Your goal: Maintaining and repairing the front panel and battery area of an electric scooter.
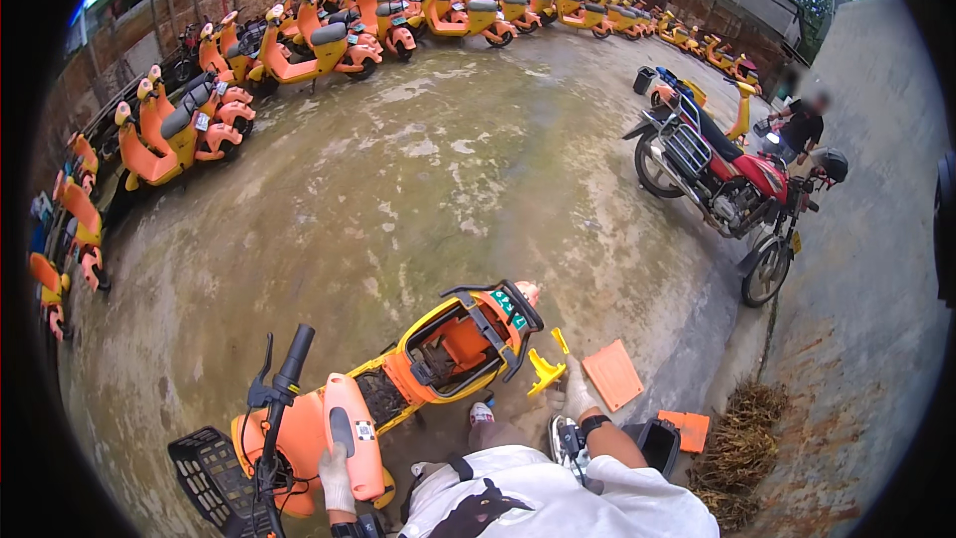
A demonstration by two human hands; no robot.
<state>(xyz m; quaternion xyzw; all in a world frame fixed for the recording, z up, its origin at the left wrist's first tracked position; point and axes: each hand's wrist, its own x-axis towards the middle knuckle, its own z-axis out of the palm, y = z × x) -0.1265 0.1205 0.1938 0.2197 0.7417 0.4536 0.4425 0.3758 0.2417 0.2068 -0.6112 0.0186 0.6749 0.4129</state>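
In a white glove, my left hand (337,479) grips the edge of a long orange plastic cover (355,428) with a grey oval inset and a code label. That cover lies over the front of an orange and yellow scooter (423,364), beside its handlebar (292,364). The scooter's seat area gapes, exposing a dark inner compartment (460,344). Past its rear end, my gloved right hand (577,392) closes round a yellow plastic piece (546,373); the exact grip is partly hidden. A narrow yellow strip (561,341) shows just beyond the fingers.
A flat orange panel (613,376) lies right of my right hand, with another orange piece (685,429) by a black bin-like box (658,445). Dry straw (747,448) borders the wall. A red motorcycle (742,174) and a person (800,127) are farther right. Parked scooters (319,45) line the yard.
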